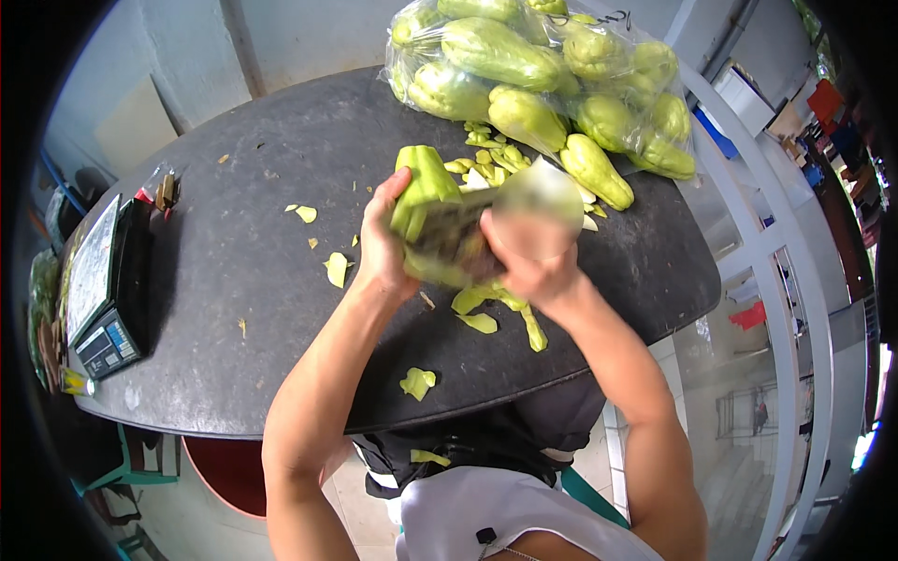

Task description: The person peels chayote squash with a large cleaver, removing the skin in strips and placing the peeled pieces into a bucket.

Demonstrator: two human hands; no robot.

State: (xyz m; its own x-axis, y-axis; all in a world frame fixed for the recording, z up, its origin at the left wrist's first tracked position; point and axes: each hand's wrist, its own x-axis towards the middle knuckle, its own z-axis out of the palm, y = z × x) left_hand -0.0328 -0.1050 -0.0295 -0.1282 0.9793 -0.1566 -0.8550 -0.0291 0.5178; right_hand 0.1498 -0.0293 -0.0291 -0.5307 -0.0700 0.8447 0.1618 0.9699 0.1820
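At the dark table [253,224], I see a person using two bare hands. The left hand [383,248] grasps a green squash [423,187] from its left side. The thumb shows on the near side, but most of the other fingers are hidden behind it. The squash is up above the table, and its top end has flat, cut-looking sides. Its lower part is lost in a blur.

The right hand [536,271] is close by, with its fingers bent in. A round smudge covers its upper part, so I cannot tell how tight its grip is or what it has hold of. Between the hands is a dark, blurry thing [454,234]. I cannot make out its shape.

Bits of peel [479,323] lie on the table just below the hands, and more sit in a heap [486,164] behind them, partly hidden by the squash and the smudge. One strip [430,457] is on the person's lap.

At the back is a clear bag [585,37] full of squashes, cut off at the top. Far to the left stands a black scale [112,341]. Under the table is a red tub [224,472], with part of it hidden.
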